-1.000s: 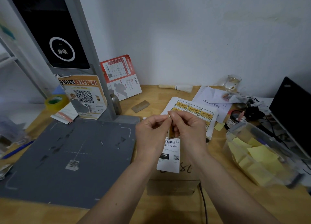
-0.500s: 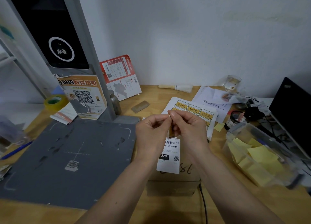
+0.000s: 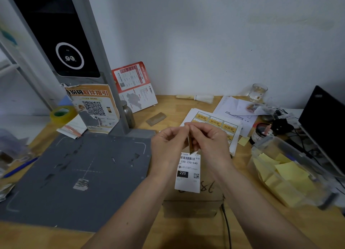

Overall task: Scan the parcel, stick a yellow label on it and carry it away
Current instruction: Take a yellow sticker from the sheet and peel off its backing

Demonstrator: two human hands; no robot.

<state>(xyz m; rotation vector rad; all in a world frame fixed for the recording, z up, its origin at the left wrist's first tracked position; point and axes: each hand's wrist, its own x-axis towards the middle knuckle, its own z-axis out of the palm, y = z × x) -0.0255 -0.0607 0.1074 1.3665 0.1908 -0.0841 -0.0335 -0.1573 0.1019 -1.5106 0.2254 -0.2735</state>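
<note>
A brown cardboard parcel (image 3: pixel 194 202) lies flat on the wooden desk, just at the 3 o'clock side of the grey scan pad. A white shipping slip reading 220-220-C40 is stuck on its top, with handwritten digits beside it. A small yellow label (image 3: pixel 190 143) is held on edge above the parcel's 12 o'clock end; its face is barely seen.

Above the cardboard parcel (image 3: pixel 194 202) with its white shipping label (image 3: pixel 188 172), the left hand (image 3: pixel 168 146) and right hand (image 3: pixel 211 144) meet, fingertips pinching a small yellow label (image 3: pixel 190 145) between them, with the sheet of yellow labels (image 3: pixel 216 121) on the wooden table (image 3: pixel 168 106) just beyond and the grey scanner mat (image 3: pixel 74 174) to the left.
</note>
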